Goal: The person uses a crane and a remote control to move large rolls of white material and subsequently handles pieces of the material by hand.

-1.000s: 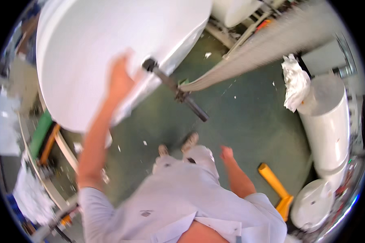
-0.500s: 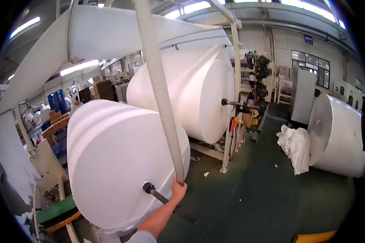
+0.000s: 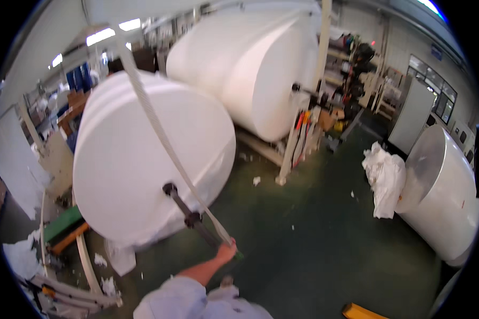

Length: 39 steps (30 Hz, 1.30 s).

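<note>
My left hand [image 3: 226,250] is closed around the lower end of a long pale webbing strap [image 3: 157,125]. The strap slants up and left from my fist, passing in front of a big white roll [image 3: 122,154]; a bit of green shows just below the hand. From the roll's core a dark metal shaft [image 3: 181,203] sticks out toward me, with a collar [image 3: 192,219] partway along. The shaft's outer end lies close to my hand; whether they touch I cannot tell. My right hand is out of the picture.
Behind stands a second large white roll [image 3: 282,80] on a cream frame [image 3: 288,159]. At right, crumpled white sheeting [image 3: 383,178] lies against another roll [image 3: 442,196]. A green-topped beam [image 3: 64,224] is at lower left, a yellow bar [image 3: 362,311] at the lower edge.
My view has tipped downward. The strap, upright and broad before, now slants and looks thinner. My left hand still grips it, with more of my sleeve showing.
</note>
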Each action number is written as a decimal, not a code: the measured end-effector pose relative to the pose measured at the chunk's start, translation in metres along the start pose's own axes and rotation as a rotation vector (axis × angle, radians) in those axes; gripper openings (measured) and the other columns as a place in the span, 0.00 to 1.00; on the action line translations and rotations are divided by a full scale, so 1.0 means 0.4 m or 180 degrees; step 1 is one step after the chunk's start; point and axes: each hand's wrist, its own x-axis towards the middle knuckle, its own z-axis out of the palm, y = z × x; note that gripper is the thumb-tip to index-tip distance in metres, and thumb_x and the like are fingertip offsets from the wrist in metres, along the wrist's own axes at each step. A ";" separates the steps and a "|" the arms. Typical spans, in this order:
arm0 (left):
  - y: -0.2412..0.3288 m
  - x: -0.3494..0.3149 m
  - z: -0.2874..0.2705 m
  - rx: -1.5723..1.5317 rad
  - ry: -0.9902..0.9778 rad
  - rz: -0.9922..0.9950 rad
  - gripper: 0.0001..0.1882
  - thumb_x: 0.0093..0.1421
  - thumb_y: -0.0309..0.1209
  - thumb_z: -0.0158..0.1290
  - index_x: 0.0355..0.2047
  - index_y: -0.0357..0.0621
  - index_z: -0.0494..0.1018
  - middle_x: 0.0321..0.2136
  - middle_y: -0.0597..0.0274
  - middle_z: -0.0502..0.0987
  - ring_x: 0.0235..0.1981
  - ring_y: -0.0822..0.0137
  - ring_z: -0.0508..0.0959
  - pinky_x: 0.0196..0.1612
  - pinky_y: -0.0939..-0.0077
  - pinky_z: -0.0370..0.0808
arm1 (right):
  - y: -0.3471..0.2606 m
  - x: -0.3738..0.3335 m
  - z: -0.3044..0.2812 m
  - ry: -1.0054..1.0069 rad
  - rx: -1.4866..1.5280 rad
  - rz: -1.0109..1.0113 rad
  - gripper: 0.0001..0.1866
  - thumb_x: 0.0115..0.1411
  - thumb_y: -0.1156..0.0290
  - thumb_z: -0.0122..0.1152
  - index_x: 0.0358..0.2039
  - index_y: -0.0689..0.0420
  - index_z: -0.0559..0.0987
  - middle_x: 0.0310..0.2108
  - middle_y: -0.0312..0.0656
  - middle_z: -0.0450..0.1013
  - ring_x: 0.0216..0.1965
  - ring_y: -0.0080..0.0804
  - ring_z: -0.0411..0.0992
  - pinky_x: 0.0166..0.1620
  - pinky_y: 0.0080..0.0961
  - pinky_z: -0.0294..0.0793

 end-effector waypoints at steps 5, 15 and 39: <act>-0.214 -0.038 -0.007 0.0609 -0.0132 -0.0442 0.24 0.63 0.49 0.44 0.43 0.40 0.75 0.41 0.32 0.77 0.49 0.37 0.74 0.52 0.52 0.70 | 0.172 -0.098 -0.151 -0.0036 -0.0351 -0.0301 0.10 0.61 0.69 0.51 0.22 0.52 0.67 0.16 0.35 0.57 0.15 0.27 0.58 0.16 0.25 0.57; -0.351 0.204 -0.222 -0.0459 0.0581 -0.0699 0.19 0.62 0.39 0.49 0.44 0.36 0.74 0.44 0.46 0.77 0.50 0.49 0.76 0.55 0.61 0.68 | -0.222 -0.094 -0.045 0.0280 0.0053 0.0519 0.11 0.59 0.69 0.53 0.20 0.52 0.66 0.15 0.32 0.56 0.13 0.23 0.54 0.15 0.23 0.54; -0.448 0.308 -0.229 -0.1579 0.2246 -0.2535 0.22 0.57 0.36 0.63 0.50 0.44 0.72 0.40 0.64 0.76 0.33 0.69 0.75 0.27 0.69 0.70 | -0.897 0.435 -0.040 -0.0190 -0.0660 0.0589 0.11 0.60 0.68 0.57 0.23 0.57 0.71 0.16 0.34 0.62 0.14 0.25 0.58 0.17 0.26 0.57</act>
